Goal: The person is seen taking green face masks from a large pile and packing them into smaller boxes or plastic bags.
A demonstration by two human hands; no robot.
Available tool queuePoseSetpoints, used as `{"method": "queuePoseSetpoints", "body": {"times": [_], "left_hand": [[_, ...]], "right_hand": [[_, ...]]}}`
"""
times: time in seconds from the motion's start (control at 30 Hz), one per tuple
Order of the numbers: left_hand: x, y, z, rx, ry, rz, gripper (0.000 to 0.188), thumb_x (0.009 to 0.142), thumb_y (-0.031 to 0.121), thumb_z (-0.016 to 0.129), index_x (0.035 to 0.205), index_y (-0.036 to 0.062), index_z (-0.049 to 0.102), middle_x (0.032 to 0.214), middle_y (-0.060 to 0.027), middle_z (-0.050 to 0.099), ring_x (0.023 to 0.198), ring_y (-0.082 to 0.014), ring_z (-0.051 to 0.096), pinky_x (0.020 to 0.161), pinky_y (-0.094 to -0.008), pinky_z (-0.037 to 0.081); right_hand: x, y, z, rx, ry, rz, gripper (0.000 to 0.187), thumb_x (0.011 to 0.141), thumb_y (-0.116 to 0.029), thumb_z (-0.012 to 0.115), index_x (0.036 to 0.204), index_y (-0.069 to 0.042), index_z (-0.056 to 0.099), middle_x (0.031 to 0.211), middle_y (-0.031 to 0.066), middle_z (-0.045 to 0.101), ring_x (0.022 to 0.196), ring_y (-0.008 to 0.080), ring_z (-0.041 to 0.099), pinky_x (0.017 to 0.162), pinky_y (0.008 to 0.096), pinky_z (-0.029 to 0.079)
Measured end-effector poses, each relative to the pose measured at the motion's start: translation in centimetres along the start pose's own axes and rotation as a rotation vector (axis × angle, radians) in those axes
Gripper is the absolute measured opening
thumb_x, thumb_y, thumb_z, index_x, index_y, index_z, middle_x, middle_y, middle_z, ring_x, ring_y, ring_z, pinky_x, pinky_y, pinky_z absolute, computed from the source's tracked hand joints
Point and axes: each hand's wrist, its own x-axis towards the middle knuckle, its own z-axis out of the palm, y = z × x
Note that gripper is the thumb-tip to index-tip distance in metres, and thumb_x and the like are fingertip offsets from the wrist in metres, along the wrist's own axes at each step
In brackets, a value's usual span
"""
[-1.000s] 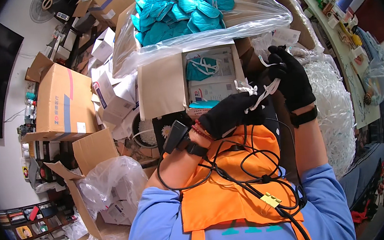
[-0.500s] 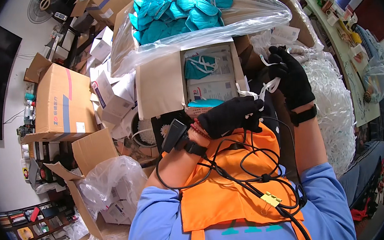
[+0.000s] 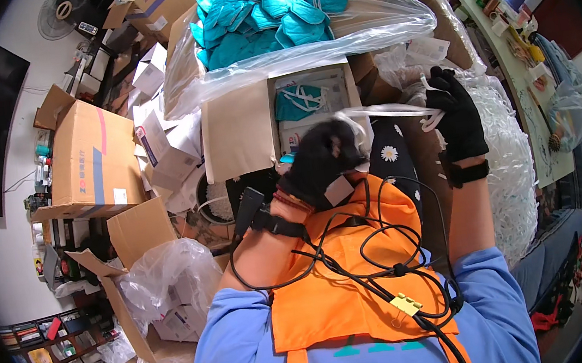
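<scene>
White elastic straps are pulled taut between my two black-gloved hands. My right hand is closed around one end, with loops hanging below its fingers. The other end runs to my left hand, which is closed and partly smeared by motion over the front of an open carton. Inside that carton lie white printed packets and a teal face mask with white straps. A bit of teal shows beside my left hand, mostly covered by it.
Beyond the carton, a plastic-lined box holds many teal mask cups. A large heap of white straps lies at my right. Cartons and white small boxes crowd the left. Black cables loop over my orange apron.
My right hand has moved right and my left hand has turned and shifted slightly left. The white straps, slack and bunched before, are now stretched between them.
</scene>
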Motion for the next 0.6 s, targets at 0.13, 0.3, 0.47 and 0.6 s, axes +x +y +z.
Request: {"method": "queuePoseSetpoints", "body": {"times": [0.13,0.3,0.47,0.6], "left_hand": [[1.2,-1.1,-0.1,0.018,0.166,-0.042,0.018,0.078,-0.001,0.068,0.093,0.0039,0.059,0.092,-0.0058,0.062,0.079,-0.0113,0.059,0.074,-0.0258,0.051],[3.0,0.4,3.4,-0.309,-0.218,-0.306,0.038,0.084,-0.003,0.06,0.121,0.0068,0.058,0.099,-0.0082,0.063,0.086,-0.0123,0.06,0.076,-0.0259,0.054],[2.3,1.6,4.5,0.117,-0.361,0.077,0.044,0.09,0.002,0.054,0.133,0.012,0.051,0.104,-0.0075,0.06,0.088,-0.0119,0.059,0.073,-0.0242,0.055],[2.1,3.0,4.2,-0.041,-0.489,-0.108,0.04,0.096,0.009,0.05,0.135,0.0107,0.047,0.096,-0.0071,0.058,0.08,-0.0115,0.06,0.073,-0.0263,0.054]], "right_hand": [[-1.1,1.1,0.9,-0.427,-0.033,-0.057,0.044,0.093,-0.008,0.047,0.135,0.005,0.042,0.11,0.0079,0.058,0.078,0.0104,0.055,0.065,0.0206,0.045],[-2.7,4.3,3.4,-0.287,-0.051,0.072,0.042,0.097,-0.006,0.039,0.137,0.005,0.039,0.125,0.0111,0.056,0.076,0.0053,0.054,0.063,0.0164,0.045],[-2.6,5.4,4.2,0.125,-0.175,0.31,0.036,0.101,-0.011,0.033,0.132,0.006,0.042,0.097,0.0028,0.054,0.059,0.0004,0.04,0.049,0.0135,0.035],[-2.2,5.4,4.8,0.243,-0.026,0.464,0.027,0.102,-0.021,0.039,0.112,0.0,0.05,0.077,-0.0013,0.044,0.052,0.0033,0.039,0.043,0.0168,0.032]]}}
